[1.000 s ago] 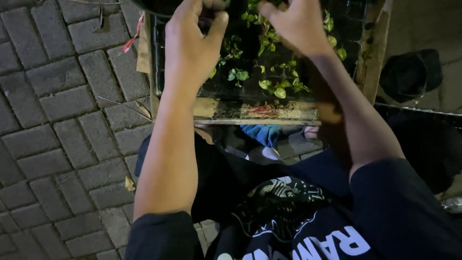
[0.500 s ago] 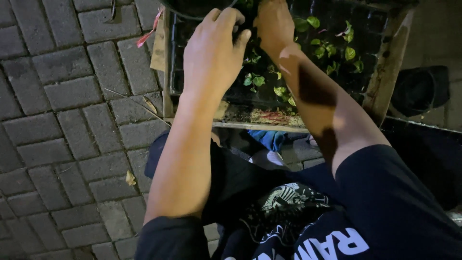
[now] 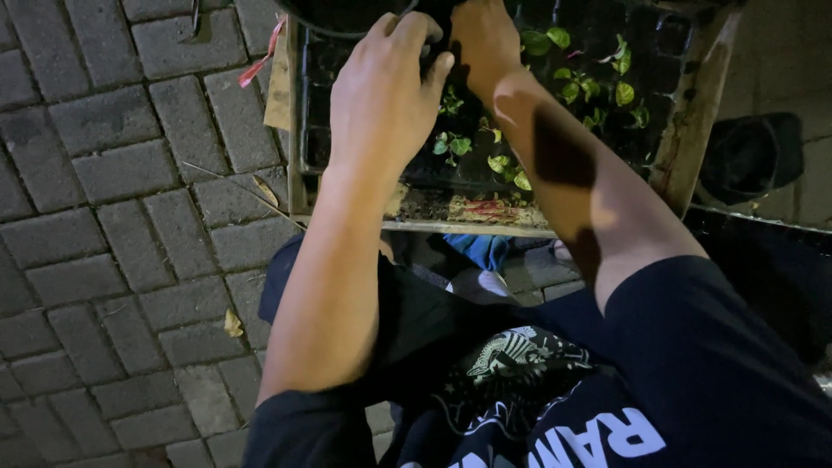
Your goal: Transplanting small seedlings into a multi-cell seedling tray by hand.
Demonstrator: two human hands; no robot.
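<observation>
Two hands are counted, the left hand (image 3: 381, 95) and the right hand (image 3: 484, 39), both at the far end of one black seedling tray (image 3: 663, 39) set in one wooden frame (image 3: 685, 130). One round black pot (image 3: 342, 16) is seen at the far edge and one dark pot (image 3: 750, 156) on the right, while the small green seedlings (image 3: 511, 165) are too many and too overlapped to be counted exactly. On the paving (image 3: 104, 217), one dry leaf (image 3: 232, 323) is counted near and one red strip (image 3: 260, 56) far.
</observation>
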